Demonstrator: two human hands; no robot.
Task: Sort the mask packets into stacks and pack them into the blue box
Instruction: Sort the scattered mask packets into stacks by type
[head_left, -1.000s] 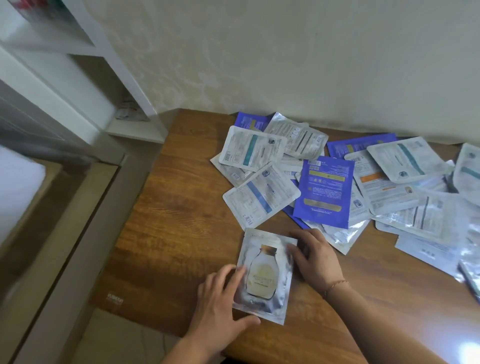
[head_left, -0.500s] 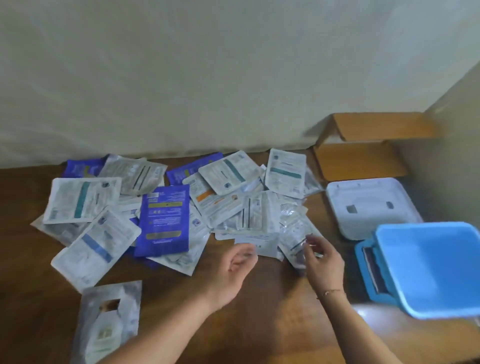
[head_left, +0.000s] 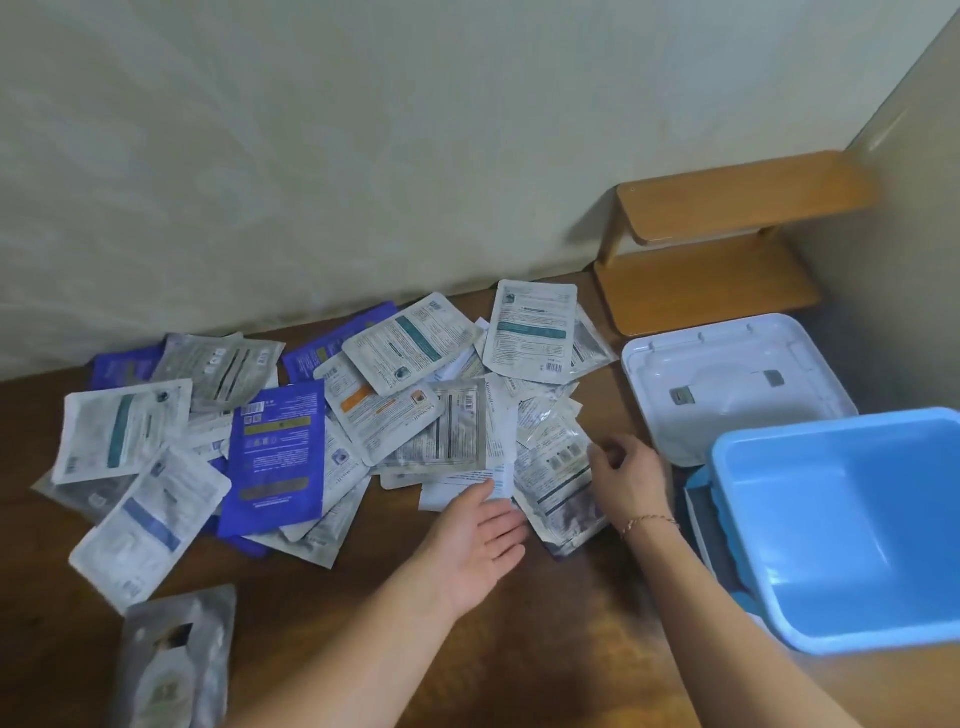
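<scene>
Packets: glossy flat foil mask packets (head_left: 291, 415) heaped left of the blue box (head_left: 852, 525).
Left hand (head_left: 480, 535): spread, palm up, at heap's edge.
Right hand (head_left: 626, 475): fingers pinching a silver packet (head_left: 558, 488).
Room: bare wooden table (head_left: 545, 649) nearside.

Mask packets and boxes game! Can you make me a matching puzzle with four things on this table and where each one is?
Things:
1. blue box
2. white lid
3. purple packet
4. bottle-picture packet

Places:
A. alone at the near left edge of the table
B. in the pile, left of the middle
C. at the far right, nearest the right arm
D. flat on the table just behind the blue box

Pairs: 1-C, 2-D, 3-B, 4-A
</scene>
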